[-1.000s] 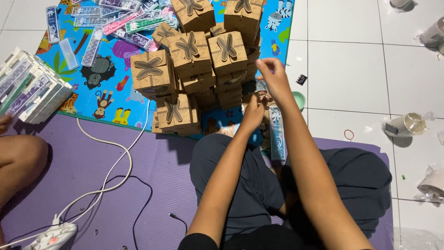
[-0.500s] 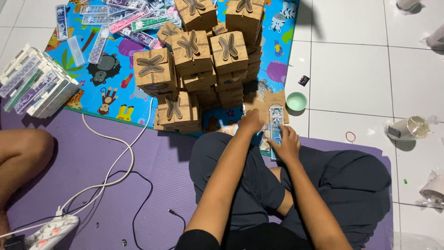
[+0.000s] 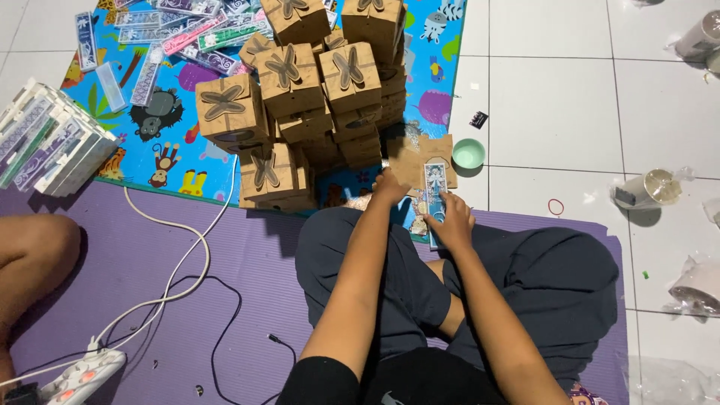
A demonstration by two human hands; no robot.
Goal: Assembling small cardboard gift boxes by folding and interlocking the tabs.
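I sit cross-legged on a purple mat [image 3: 187, 270]. My right hand [image 3: 452, 220] holds a long narrow decorated card [image 3: 435, 182] upright in front of my lap. My left hand [image 3: 390, 184] rests just left of it, touching a flat brown cardboard piece [image 3: 416, 154] that lies on the floor behind the card. Right behind both hands rises a pile of small brown gift boxes [image 3: 300, 82] with flower-shaped tops.
A small green bowl [image 3: 469, 153] sits on white tile to the right. A colourful animal play mat [image 3: 161, 142] holds more narrow cards [image 3: 180, 22]. A stack of cards [image 3: 49, 139] lies left. White cable [image 3: 180, 262], power strip [image 3: 75, 379], another person's knee [image 3: 34, 259], tape rolls [image 3: 652, 187].
My right hand came down from the box pile toward my lap and now holds the narrow card. My left hand stayed near the cardboard piece.
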